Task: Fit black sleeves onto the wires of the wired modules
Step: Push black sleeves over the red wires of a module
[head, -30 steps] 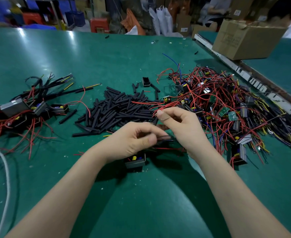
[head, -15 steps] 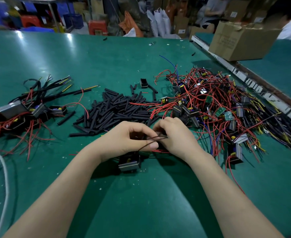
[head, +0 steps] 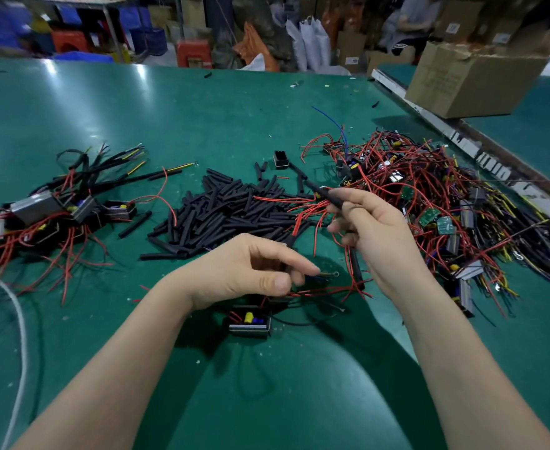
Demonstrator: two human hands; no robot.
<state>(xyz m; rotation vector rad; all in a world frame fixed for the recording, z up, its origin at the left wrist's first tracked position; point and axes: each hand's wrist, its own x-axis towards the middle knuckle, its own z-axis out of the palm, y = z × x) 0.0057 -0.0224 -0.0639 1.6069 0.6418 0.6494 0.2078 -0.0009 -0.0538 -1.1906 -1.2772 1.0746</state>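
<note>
Right hand (head: pixel 374 235) lifted toward frame centre-right, pinching black sleeve (head: pixel 327 194); left hand (head: pixel 250 271) pinches wire (head: pixel 330 274), ready for threading.

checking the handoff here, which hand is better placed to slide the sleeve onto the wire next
Right. The right hand already pinches a black sleeve, raised above the wire ends that the left hand pinches over the module, so the left only steadies.

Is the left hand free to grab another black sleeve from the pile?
Probably not yet: the left hand is pinching wires of the module. The sleeve pile lies just beyond it, with nothing between.
</note>
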